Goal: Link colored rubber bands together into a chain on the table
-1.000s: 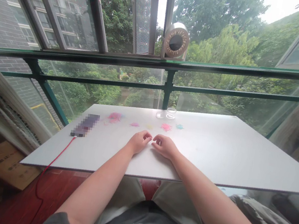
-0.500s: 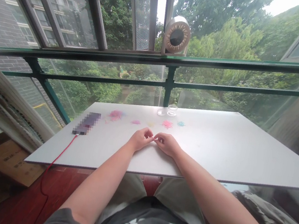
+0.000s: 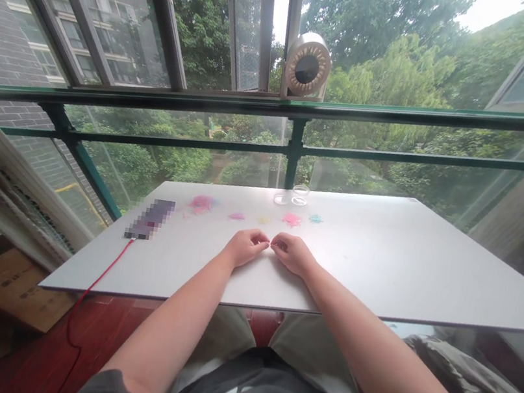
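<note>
Fingers (image 3: 262,244) of left hand (image 3: 244,247) and right hand (image 3: 291,253) curled narrow, pinched tip to tip, resting on white counter (image 3: 405,257). Whatever sits between the tips too small to make out. Just beyond, small coloured piles (image 3: 291,219) in a row, blurred; two clear round dishes (image 3: 300,194) behind. Pixelated dark slab (image 3: 150,219) with red cable (image 3: 99,277) far left.

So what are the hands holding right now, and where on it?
It cannot be told. The left hand and right hand meet fingertip to fingertip, pinched together above the white table; anything between them is too small to make out.
</note>
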Demonstrator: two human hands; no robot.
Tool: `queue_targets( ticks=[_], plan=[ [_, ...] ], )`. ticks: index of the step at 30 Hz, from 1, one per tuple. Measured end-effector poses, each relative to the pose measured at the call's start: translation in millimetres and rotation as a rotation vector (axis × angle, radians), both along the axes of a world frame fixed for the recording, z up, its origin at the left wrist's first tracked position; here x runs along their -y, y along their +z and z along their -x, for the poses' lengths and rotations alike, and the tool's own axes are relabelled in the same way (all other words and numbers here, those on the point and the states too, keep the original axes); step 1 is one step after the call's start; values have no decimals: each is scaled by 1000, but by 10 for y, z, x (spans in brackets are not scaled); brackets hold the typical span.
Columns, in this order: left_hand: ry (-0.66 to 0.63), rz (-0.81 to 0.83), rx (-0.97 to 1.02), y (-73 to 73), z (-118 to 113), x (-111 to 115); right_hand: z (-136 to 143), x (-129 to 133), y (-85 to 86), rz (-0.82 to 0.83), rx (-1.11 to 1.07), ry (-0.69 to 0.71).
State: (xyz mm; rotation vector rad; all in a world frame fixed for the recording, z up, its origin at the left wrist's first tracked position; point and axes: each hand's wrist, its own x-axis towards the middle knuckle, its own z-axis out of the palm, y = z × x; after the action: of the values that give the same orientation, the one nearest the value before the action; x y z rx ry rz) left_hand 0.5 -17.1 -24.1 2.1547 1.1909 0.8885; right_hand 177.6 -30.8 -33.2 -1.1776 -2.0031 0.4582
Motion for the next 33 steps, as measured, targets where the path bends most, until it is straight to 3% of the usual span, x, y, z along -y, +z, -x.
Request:
queue_targets(
  ticks=[20, 26, 33],
  plan=[
    [-43, 28, 37, -85, 16, -52, 28, -11, -26, -18, 47, -4],
    [-39, 4, 47, -85, -3, -55, 42, -8, -3, -10, 80, -101],
    [-15, -48, 48, -89, -22, -60, 8, -73, -7, 46, 64, -324]
  ],
)
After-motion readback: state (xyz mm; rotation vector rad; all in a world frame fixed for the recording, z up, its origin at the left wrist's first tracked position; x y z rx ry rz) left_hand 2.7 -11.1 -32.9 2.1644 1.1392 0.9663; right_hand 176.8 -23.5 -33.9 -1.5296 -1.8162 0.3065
